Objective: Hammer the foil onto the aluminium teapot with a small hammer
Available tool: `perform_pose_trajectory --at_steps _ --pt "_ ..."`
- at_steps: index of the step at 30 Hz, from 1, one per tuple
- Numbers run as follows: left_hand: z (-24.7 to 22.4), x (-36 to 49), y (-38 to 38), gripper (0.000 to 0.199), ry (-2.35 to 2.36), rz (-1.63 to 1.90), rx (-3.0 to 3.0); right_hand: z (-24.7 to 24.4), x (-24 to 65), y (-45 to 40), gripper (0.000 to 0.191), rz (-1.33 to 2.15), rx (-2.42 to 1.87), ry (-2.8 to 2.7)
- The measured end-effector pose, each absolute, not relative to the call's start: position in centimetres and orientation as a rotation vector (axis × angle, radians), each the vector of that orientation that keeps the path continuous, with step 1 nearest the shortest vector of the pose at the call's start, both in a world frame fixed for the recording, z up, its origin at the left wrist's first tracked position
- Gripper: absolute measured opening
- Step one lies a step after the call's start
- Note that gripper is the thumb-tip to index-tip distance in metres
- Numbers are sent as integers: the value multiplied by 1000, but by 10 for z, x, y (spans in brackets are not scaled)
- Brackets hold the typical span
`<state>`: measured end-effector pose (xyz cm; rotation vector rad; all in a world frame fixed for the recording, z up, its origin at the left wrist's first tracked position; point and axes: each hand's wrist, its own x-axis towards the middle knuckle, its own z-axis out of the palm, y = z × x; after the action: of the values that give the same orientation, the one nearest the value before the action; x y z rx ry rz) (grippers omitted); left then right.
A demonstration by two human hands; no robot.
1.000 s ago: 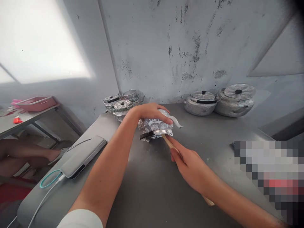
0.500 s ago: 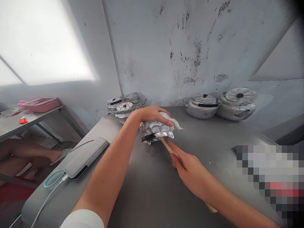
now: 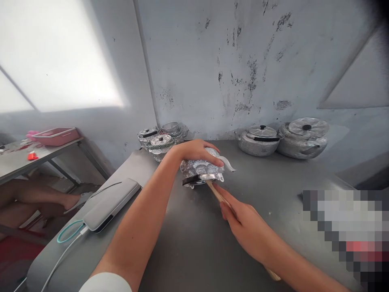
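A silvery metal kettle (image 3: 202,167) with a dimpled body lies tilted on the grey table, its mouth turned toward me and its curved spout pointing right. My left hand (image 3: 200,151) grips it from above, fingers spread over the body and thumb near the spout. The kettle's black-and-metal handle (image 3: 196,179) runs across the front of the mouth. In my right hand (image 3: 240,215) is a wooden stick (image 3: 221,197), its far end reaching in at the kettle's mouth. That far end is hidden, and the near end shows beneath my right forearm.
Several metal kettles (image 3: 161,142) stand at the back left, and two larger ones (image 3: 261,142) at the back right by the wall. A grey power bank (image 3: 112,205) with cables lies left. Beyond are a pink basket (image 3: 56,137) and a person's legs (image 3: 36,194). A blurred-out object (image 3: 343,219) lies right.
The whole view has shifted slightly downward in the frame. Both hands keep their hold on the kettle and the wooden stick, with hardly any visible movement between them.
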<state>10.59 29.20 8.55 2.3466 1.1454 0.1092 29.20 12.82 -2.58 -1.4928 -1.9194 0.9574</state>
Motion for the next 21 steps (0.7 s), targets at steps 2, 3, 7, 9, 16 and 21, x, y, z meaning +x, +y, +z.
perform_pose_trajectory --at_steps 2,3,7,9,16,21 --pt "86 106 291 77 1150 121 2346 -26 292 129 55 944 -1485 -1904" --pt "85 106 291 75 1155 125 2339 -26 291 130 55 949 -1489 -1904" --pt "84 105 292 75 1166 130 2318 -25 290 131 55 963 -1537 -1914" --pt "84 105 292 76 1163 128 2321 -25 290 130 56 938 -1531 -1902" --pt "84 105 292 75 1166 122 2336 -27 291 129 56 957 -1531 -1921" --pt "84 107 291 77 1136 116 2342 -23 290 129 55 933 -1506 -1935"
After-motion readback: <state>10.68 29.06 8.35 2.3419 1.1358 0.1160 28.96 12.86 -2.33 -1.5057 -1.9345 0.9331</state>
